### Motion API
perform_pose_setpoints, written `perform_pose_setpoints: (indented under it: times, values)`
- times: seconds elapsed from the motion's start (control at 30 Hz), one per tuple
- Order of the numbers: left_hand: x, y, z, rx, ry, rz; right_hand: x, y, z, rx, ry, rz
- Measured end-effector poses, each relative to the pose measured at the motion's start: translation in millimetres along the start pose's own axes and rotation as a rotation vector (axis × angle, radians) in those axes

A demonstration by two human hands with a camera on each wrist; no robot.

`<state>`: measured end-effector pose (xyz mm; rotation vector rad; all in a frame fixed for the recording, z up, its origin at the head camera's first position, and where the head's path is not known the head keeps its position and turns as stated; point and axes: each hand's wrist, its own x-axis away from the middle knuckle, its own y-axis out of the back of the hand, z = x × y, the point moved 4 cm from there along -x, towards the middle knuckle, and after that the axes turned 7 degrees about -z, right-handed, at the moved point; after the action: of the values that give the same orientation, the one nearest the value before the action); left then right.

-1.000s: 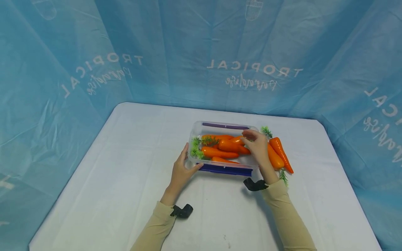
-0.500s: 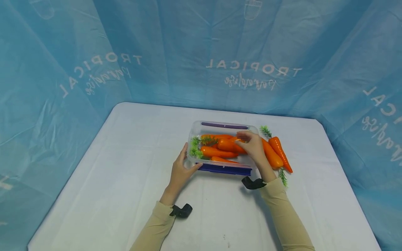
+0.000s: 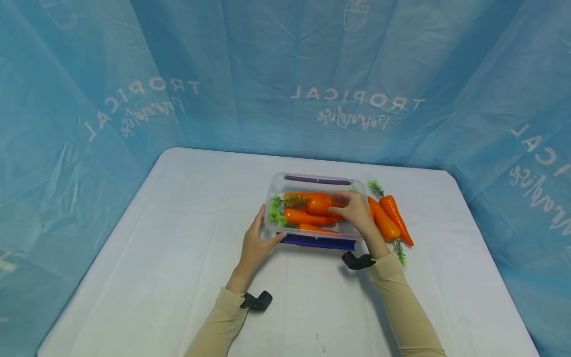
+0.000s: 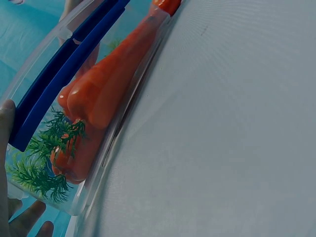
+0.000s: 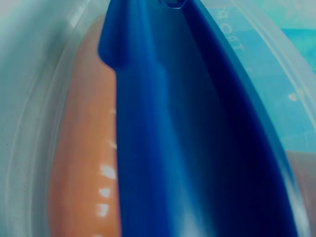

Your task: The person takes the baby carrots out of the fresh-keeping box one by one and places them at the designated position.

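Observation:
A clear plastic food container (image 3: pixel 273 186) with blue latch flaps stands on the table, holding several orange carrots (image 3: pixel 310 217) with green leafy tops. My left hand (image 3: pixel 256 245) grips its front left corner, thumb near the blue front flap (image 3: pixel 316 241) and fingers along the left wall. Seen from the left wrist, carrots (image 4: pixel 106 81) show through the clear wall beside the thumb. My right hand (image 3: pixel 357 210) reaches over the right side into the container, thumb and fingers around a carrot (image 3: pixel 320 206). The right wrist view shows mostly the blue flap (image 5: pixel 158 138), hiding the fingers.
Outside the container, to its right, lie two carrots (image 3: pixel 394 215) with leafy tops. The white-covered table (image 3: pixel 178 238) meets a blue printed curtain (image 3: pixel 276 74) at its back and sides.
My right hand has moved a little left and lower inside the container, onto the carrot. The left hand keeps its grip on the corner.

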<state>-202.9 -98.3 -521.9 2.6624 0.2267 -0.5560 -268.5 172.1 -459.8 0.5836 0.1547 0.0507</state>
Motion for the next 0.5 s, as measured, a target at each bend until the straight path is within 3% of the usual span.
perform_pose_setpoints:
  times: [0.3, 0.5]
  values:
    - [-0.5, 0.3, 0.5, -0.005, 0.016, 0.003, -0.8, -3.8, 1.0, 0.027, 0.013, 0.056]
    - [-1.0, 0.5, -1.1, -0.004, 0.016, 0.003, -0.4, -5.4, -1.2, 0.144, 0.017, 0.087]
